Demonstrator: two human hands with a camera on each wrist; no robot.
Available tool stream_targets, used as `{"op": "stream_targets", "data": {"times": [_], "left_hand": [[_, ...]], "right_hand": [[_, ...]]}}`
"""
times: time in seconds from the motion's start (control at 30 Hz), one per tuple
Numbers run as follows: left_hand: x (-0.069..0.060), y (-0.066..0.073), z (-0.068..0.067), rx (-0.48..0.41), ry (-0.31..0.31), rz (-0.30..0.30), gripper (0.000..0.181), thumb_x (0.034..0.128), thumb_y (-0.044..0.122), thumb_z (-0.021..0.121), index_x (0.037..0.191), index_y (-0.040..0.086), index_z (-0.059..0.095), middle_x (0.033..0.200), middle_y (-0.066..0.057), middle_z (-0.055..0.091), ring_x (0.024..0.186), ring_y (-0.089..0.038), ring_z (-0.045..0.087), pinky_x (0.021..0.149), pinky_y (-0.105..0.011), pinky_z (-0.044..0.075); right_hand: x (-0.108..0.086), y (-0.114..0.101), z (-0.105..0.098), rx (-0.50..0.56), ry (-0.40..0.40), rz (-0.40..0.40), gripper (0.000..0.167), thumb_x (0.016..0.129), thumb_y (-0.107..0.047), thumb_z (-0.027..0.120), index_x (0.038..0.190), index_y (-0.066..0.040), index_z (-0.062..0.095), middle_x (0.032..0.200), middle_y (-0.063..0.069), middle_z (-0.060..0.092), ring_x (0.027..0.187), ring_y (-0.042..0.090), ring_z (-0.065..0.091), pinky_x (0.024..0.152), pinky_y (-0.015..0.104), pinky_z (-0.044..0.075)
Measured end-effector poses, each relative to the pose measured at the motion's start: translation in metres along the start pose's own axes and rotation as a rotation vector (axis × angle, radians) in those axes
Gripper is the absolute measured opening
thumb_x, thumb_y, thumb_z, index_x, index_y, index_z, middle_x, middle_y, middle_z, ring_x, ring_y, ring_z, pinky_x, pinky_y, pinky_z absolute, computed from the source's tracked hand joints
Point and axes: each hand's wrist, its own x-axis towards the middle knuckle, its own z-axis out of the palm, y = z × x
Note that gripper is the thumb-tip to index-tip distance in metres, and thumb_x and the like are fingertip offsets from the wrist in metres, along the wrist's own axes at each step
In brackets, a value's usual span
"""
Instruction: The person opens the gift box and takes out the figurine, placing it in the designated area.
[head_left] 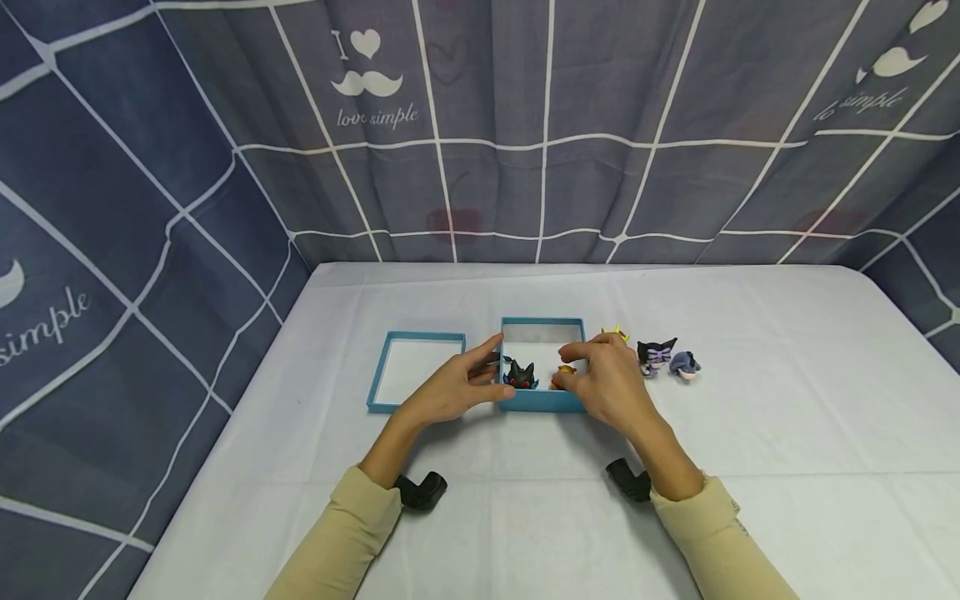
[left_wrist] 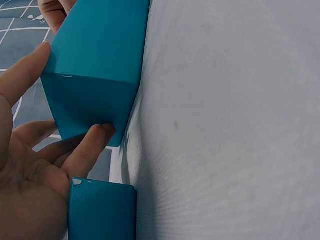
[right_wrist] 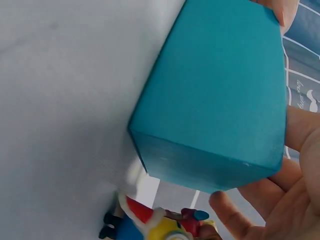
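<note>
A teal box [head_left: 542,402] stands open-topped on the white table. Inside, at its left, sits a black figurine [head_left: 521,375] with pointed ears and red eyes. At the left wall my left hand [head_left: 450,387] touches the box, thumb at the near corner and fingers spread along the side. In the left wrist view one fingertip [left_wrist: 107,131] presses that side wall. My right hand [head_left: 611,379] reaches over the right wall and pinches a small orange figurine [head_left: 564,369] low in the box. The thumb and fingers partly hide this figurine.
Left of the box lies a shallow teal lid [head_left: 378,375] with a white inside. To the right are a black-and-purple figurine [head_left: 654,353], a blue-grey figurine [head_left: 684,365] and a yellow-topped one [head_left: 617,332], partly behind my right hand. A grey checked curtain [head_left: 495,192] hangs behind the table.
</note>
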Motion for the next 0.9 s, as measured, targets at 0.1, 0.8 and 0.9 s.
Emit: {"op": "stream_targets", "data": {"times": [0.1, 0.8, 0.9], "left_hand": [[0.0003, -0.0007, -0.0001, 0.002, 0.001, -0.004, 0.087, 0.0909, 0.031, 0.074, 0.159, 0.018, 0.021, 0.160, -0.005, 0.025, 0.136, -0.028, 0.043, 0.110, -0.039, 0.038], [-0.0009, -0.0018, -0.0001, 0.004, 0.009, -0.014, 0.087, 0.0902, 0.034, 0.074, 0.159, 0.020, 0.023, 0.159, -0.008, 0.028, 0.137, -0.026, 0.042, 0.110, -0.040, 0.038], [-0.0005, -0.0011, 0.0004, 0.005, 0.008, -0.014, 0.086, 0.0905, 0.033, 0.074, 0.159, 0.020, 0.023, 0.158, -0.008, 0.029, 0.137, -0.027, 0.042, 0.110, -0.041, 0.038]], "right_hand": [[-0.0003, -0.0006, -0.0022, -0.021, -0.022, -0.007, 0.023, 0.079, -0.012, 0.081, 0.100, -0.002, 0.078, 0.092, 0.006, 0.075, 0.109, 0.038, 0.052, 0.096, 0.059, 0.037], [0.0016, 0.0008, -0.0024, -0.057, -0.048, -0.035, 0.019, 0.080, -0.009, 0.080, 0.098, -0.003, 0.079, 0.087, 0.006, 0.075, 0.109, 0.037, 0.053, 0.095, 0.054, 0.039], [0.0010, 0.0019, -0.0028, -0.048, -0.045, -0.033, 0.019, 0.080, -0.009, 0.081, 0.098, -0.003, 0.079, 0.087, 0.007, 0.075, 0.110, 0.037, 0.052, 0.096, 0.054, 0.038]]}}
